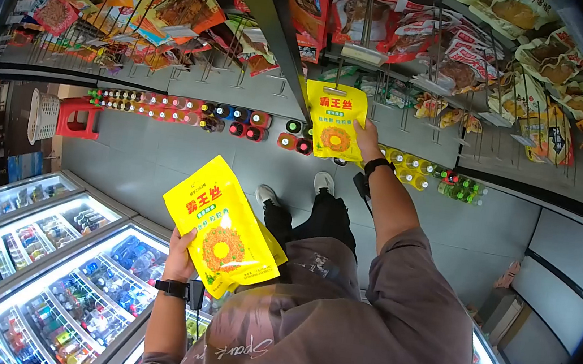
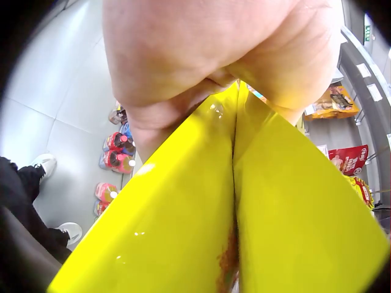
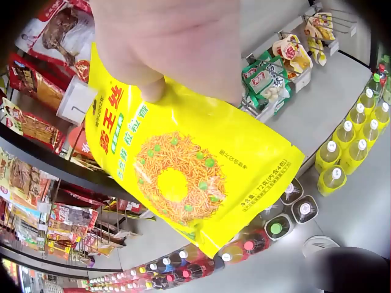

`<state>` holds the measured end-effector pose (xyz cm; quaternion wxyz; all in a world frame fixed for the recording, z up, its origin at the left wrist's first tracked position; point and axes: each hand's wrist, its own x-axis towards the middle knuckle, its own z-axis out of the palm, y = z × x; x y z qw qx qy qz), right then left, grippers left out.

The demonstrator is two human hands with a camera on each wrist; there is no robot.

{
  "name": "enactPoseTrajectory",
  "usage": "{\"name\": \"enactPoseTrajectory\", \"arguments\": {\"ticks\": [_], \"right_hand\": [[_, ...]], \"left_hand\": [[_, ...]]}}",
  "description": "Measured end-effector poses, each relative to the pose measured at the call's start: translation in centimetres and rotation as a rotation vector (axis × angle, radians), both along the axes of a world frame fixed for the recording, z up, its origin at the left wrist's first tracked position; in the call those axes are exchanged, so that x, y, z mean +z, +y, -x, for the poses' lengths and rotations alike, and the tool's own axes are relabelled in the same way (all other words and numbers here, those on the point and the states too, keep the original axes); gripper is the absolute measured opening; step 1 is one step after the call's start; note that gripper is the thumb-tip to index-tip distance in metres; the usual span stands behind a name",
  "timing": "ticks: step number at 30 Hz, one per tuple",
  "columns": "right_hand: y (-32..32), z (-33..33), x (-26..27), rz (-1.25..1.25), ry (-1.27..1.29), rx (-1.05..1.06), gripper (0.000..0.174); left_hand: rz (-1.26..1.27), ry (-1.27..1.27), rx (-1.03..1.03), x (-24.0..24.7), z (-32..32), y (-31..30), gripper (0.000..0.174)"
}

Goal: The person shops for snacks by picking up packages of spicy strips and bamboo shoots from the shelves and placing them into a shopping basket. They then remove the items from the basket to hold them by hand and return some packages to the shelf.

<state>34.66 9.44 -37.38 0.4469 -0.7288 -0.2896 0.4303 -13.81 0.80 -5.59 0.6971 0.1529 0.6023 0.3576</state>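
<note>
In the head view the left hand [image 1: 181,259] pinches yellow snack bags [image 1: 225,236] by their side edge, low in front of the torso; at least two overlap. The left wrist view has the hand [image 2: 214,55] above two yellow bag surfaces [image 2: 177,201] that meet in a fold. At the shelf, the right hand [image 1: 367,142] grips the right edge of another yellow bag [image 1: 335,125], whose top is at a hook's tag. Seen from the right wrist, the thumb of that hand [image 3: 168,49] lies on the printed front of this bag [image 3: 244,159].
Hooks with hanging snack packs [image 1: 366,16] run along the shelves. Rows of bottles [image 1: 409,169] stand on the floor below. A red stool [image 1: 79,119] and white basket [image 1: 42,116] are at the left; lit drink coolers [image 1: 86,280] lie at lower left.
</note>
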Motion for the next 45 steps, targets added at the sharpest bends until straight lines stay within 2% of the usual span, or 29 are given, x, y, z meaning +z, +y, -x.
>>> {"name": "enactPoseTrajectory", "arguments": {"ticks": [4, 6, 9, 12, 18, 21, 22, 23, 25, 26, 30, 31, 32, 33, 34, 36, 37, 39, 40, 42, 43, 45], "right_hand": [[0.9, 1.5, 2.2, -0.033, -0.044, -0.073, 0.026], [1.2, 2.6, 3.2, -0.04, 0.127, -0.252, 0.028], [1.2, 3.3, 3.5, -0.034, 0.077, -0.262, 0.028], [2.0, 2.5, 0.9, -0.035, 0.014, -0.247, 0.028], [6.8, 0.5, 2.8, -0.001, -0.168, -0.271, 0.03], [9.7, -0.9, -0.9, -0.136, -0.21, -0.299, 0.031], [10.7, -1.0, -0.8, -0.18, -0.1, -0.318, 0.035], [11.7, -1.4, -0.7, -0.193, -0.102, -0.31, 0.035], [12.8, -1.9, -1.2, -0.045, -0.206, -0.343, 0.041], [13.0, -2.1, -1.6, -0.09, -0.137, -0.336, 0.049], [11.5, -3.3, -7.1, 0.043, -0.117, -0.444, 0.047], [10.0, -3.9, -9.8, 0.133, -0.238, -0.182, 0.043], [8.7, -3.2, -7.8, 0.222, -0.355, 0.083, 0.04], [6.5, -2.1, -5.5, 0.279, -0.019, -0.027, 0.038], [4.4, 0.5, 0.7, 0.329, 0.317, -0.14, 0.036], [1.7, 2.0, 3.7, 0.384, 0.446, 0.187, 0.035], [1.1, 3.4, 7.5, 0.39, 0.431, 0.361, 0.037], [-0.7, 7.2, 13.8, 0.304, 0.516, 0.526, 0.048], [-1.6, 8.9, 17.6, 0.246, 0.659, 0.587, 0.05], [-4.0, 11.9, 23.2, 0.182, 0.75, 0.703, 0.047], [-4.9, 13.4, 25.9, 0.162, 0.712, 0.742, 0.043], [-6.7, 15.3, 28.8, -0.043, 0.248, 0.617, 0.045]], "left_hand": [[0.016, -0.021, -0.01, -0.2, -0.1, 0.2, 0.037], [0.021, -0.015, -0.017, -0.6, 0.1, 0.1, 0.037], [0.025, 0.007, -0.021, -1.2, 0.4, -0.2, 0.039], [0.033, -0.008, 0.015, -1.6, 0.7, -0.5, 0.037], [0.044, 0.027, 0.047, -1.4, 0.6, -1.1, 0.04], [0.044, 0.072, 0.066, -1.6, 0.8, -1.6, 0.041], [0.029, 0.07, 0.069, -1.4, 0.7, -1.7, 0.042], [0.017, 0.071, 0.072, -1.2, 0.5, -1.8, 0.042], [0.015, 0.079, 0.088, -1.1, 0.3, -1.9, 0.042], [0.008, 0.077, 0.096, -1.1, 0.4, -2.1, 0.043], [0.001, 0.078, 0.099, -0.7, 0.5, -2.6, 0.043], [0.003, 0.072, 0.092, -0.6, 0.4, -2.3, 0.043], [-0.02, 0.05, 0.073, -0.3, 0.0, -1.8, 0.043], [-0.02, 0.047, 0.066, 0.0, -0.4, -1.4, 0.043], [-0.015, 0.047, 0.056, 0.1, -0.8, -0.9, 0.043], [-0.031, 0.032, 0.008, 0.0, -1.3, 0.1, 0.042], [-0.029, 0.023, -0.002, 0.0, -1.8, 0.8, 0.042], [-0.031, -0.028, -0.1, 0.1, -3.4, 2.2, 0.041], [-0.024, -0.046, -0.126, 0.1, -4.2, 2.7, 0.042], [-0.038, -0.076, -0.178, -0.2, -6.0, 3.8, 0.043], [-0.055, -0.092, -0.22, 0.1, -6.9, 4.3, 0.044], [-0.147, -0.102, -0.296, -1.1, -7.7, 4.9, 0.044]]}}
